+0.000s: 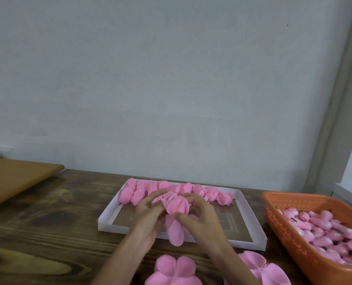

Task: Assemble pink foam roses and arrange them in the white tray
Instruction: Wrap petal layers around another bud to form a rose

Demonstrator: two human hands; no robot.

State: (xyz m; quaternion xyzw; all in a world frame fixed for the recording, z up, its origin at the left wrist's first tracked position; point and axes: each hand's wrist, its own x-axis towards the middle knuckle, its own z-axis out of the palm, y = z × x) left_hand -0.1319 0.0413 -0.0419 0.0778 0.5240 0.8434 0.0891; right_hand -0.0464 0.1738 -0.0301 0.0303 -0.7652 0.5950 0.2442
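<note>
- Rose (176, 206): half-built, held over the middle of the tray (109, 226); I judge it sits there so it can go straight down once wrapped.
- Left grip (148, 214): fingers curled round the rose's left side, steadying it.
- Right grip (199, 219): thumb and fingers pinching a petal to the rose's right side.
- Row (142, 190): finished roses along the tray's far wall; the near half has room for more.
- Petals (175, 268): loose sets just in front of the tray, close to my wrists.
- Basket (284, 233): orange, right of the tray, full of buds (325, 227); its rim is near the tray's right wall, a tight gap.
- Board (12, 177): well left of the tray; the table (47, 223) between gives room to move.
</note>
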